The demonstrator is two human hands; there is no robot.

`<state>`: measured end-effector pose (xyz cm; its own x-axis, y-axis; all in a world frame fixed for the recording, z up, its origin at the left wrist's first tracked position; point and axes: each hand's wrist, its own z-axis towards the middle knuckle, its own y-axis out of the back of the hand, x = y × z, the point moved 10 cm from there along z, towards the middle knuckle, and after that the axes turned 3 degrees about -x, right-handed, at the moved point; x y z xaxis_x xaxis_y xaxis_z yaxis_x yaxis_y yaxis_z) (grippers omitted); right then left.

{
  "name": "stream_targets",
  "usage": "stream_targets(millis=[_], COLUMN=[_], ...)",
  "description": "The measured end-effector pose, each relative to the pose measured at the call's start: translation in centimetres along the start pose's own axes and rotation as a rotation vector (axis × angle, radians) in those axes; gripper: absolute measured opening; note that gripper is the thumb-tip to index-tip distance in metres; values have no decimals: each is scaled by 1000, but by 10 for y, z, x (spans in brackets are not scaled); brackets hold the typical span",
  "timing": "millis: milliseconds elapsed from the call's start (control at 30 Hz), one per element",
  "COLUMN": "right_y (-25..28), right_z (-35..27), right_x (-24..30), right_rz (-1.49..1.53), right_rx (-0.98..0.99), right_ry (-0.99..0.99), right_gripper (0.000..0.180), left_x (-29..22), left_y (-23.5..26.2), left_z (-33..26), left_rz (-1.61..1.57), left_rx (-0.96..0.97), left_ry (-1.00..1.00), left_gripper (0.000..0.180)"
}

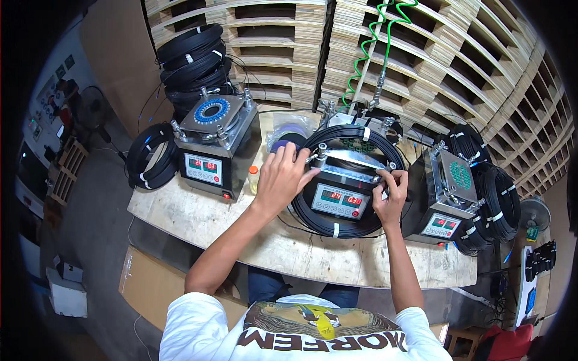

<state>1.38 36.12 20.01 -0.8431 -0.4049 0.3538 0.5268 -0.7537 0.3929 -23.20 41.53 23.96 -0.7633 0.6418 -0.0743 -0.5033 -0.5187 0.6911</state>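
The middle polishing machine, a metal box with a lit red-digit display, stands before me with a black cable coil looped around it. At its front left corner, my left hand has curled fingers beside a metal clamp knob. What those fingers grip, if anything, I cannot make out. My right hand pinches thumb and fingertips together by the front right corner knob. Whatever is in that pinch is too small to name. Behind the front bar, the green holder plate is partly hidden.
A similar machine with a blue ring stands left, another with a green ring right. Black cable coils are stacked behind and beside them. A small orange-capped bottle stands near my left wrist. Green coiled hoses hang behind.
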Motion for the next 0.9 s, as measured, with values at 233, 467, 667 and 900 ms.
stream_targets(millis=[233,467,667,900], right_y=[-1,-1,1,-2], right_z=[0,0,2,2], right_x=[2,-5,3,5], right_rz=[-17,-2,-35,-56], right_rx=[15,17,6,62], right_ry=[13,-69,15,-40], right_gripper=[35,38,35,34], left_x=[15,16,16,17], left_y=[-21,-17,3,-8], left_z=[-3,-1,7,7], left_rz=[137,76,-47,-30], left_rx=[88,109,42,49], left_ry=[-86,-29,-26,-132], left_gripper=[31,26,32,31])
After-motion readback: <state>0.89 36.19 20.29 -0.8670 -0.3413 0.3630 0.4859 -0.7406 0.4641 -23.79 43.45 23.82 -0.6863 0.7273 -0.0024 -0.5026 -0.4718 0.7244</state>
